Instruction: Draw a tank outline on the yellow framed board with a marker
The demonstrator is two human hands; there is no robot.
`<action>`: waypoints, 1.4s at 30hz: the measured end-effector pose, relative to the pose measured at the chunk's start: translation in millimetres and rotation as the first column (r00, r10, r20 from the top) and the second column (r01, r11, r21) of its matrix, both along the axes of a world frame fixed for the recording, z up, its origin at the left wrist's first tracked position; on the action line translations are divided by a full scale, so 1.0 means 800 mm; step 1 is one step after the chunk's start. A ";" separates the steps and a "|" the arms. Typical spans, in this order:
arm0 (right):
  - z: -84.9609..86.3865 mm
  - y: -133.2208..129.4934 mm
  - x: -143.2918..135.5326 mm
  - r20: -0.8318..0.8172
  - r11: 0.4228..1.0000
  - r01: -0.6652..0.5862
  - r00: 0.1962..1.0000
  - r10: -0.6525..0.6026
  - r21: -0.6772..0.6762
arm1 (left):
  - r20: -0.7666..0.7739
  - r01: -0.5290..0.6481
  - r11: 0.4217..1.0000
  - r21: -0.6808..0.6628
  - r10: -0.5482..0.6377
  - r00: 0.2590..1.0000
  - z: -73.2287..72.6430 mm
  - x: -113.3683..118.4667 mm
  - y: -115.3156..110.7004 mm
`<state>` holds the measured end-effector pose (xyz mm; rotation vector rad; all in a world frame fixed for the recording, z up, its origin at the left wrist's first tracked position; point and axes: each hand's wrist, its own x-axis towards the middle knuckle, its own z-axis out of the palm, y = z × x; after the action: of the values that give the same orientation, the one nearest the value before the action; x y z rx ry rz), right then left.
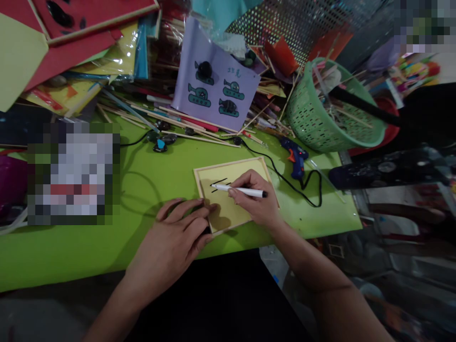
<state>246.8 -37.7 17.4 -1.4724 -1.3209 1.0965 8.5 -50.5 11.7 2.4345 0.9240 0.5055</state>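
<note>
A small yellow board with a pale wooden frame [213, 172] lies on the green table [149, 190]. Two short black strokes are drawn on it. My right hand [254, 199] grips a white marker [242, 190] whose tip touches the board near the strokes. My left hand [178, 232] lies flat with its fingers apart on the board's left edge and lower corner, pinning it to the table.
A blue glue gun [295, 159] with a black cord lies right of the board. A green basket [327, 107] of sticks stands at back right. A purple sheet with tank drawings [217, 76], wooden sticks, dark stones [162, 141] and coloured paper boards crowd the back.
</note>
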 end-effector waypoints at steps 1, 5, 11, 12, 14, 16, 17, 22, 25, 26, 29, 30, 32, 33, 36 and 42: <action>0.000 0.000 0.000 0.000 1.000 -0.001 1.000 0.001 0.000 | -0.005 0.001 1.000 0.002 -0.001 1.000 0.000 0.000 0.000; 0.001 -0.001 0.000 -0.006 1.000 -0.010 1.000 0.010 0.009 | -0.034 0.013 1.000 -0.001 -0.013 0.999 0.002 -0.001 0.001; 0.001 0.000 -0.001 0.012 1.000 -0.013 1.000 0.013 0.002 | -0.020 0.012 1.000 -0.003 -0.012 1.000 0.006 -0.001 0.000; 0.001 0.000 -0.001 0.011 1.000 -0.018 1.000 0.018 0.003 | -0.027 0.017 1.000 -0.004 -0.018 0.999 0.006 -0.001 0.000; 0.001 0.000 0.000 0.010 1.000 -0.024 1.000 0.024 0.004 | -0.026 0.020 1.000 0.002 -0.020 0.999 0.005 0.000 0.000; 0.000 0.000 0.000 0.009 1.000 -0.030 1.000 0.030 -0.001 | -0.011 0.014 1.000 0.011 -0.014 1.000 0.003 0.000 -0.001; 0.000 0.000 0.000 0.008 0.999 -0.034 0.999 0.034 -0.003 | -0.002 0.010 1.000 0.017 -0.010 1.000 0.001 0.000 -0.001; 0.001 -0.001 0.001 -0.012 0.998 -0.058 0.998 0.058 -0.001 | -0.018 0.022 1.000 0.011 -0.021 1.000 0.001 0.000 0.000; 0.001 -0.002 0.001 -0.025 0.998 -0.067 0.997 0.067 -0.007 | -0.017 0.017 1.000 0.006 -0.017 1.000 0.003 -0.001 0.000; 0.001 -0.002 0.001 -0.025 0.998 -0.070 0.997 0.069 -0.012 | -0.012 0.016 1.000 0.005 -0.016 1.000 0.003 -0.001 0.001; 0.003 -0.002 0.001 -0.030 0.997 -0.076 0.997 0.075 -0.026 | -0.011 0.016 1.000 0.003 -0.016 1.000 0.003 -0.001 0.000; 0.003 -0.002 0.000 -0.034 0.997 -0.077 0.997 0.076 -0.029 | -0.019 0.015 1.000 0.000 -0.015 1.000 0.002 -0.001 0.000; 0.004 -0.002 0.000 -0.042 0.997 -0.073 0.997 0.072 -0.029 | -0.025 0.014 1.000 -0.001 -0.014 1.000 0.002 -0.001 0.000; 0.005 -0.001 0.000 -0.042 0.997 -0.071 0.997 0.070 -0.028 | -0.025 0.017 1.000 0.001 -0.017 1.000 0.002 -0.002 0.000; 0.005 -0.001 0.001 -0.040 0.997 -0.069 0.997 0.068 -0.029 | -0.029 0.029 1.000 0.006 -0.029 0.999 0.003 -0.001 0.000; 0.009 -0.001 -0.001 -0.033 0.998 -0.041 0.999 0.040 -0.047 | -0.043 0.020 1.000 -0.015 -0.020 0.999 0.002 0.000 0.000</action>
<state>246.3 -38.6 24.5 -1.4621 -1.3154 1.1808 8.4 -50.4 13.6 2.4482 0.9168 0.4395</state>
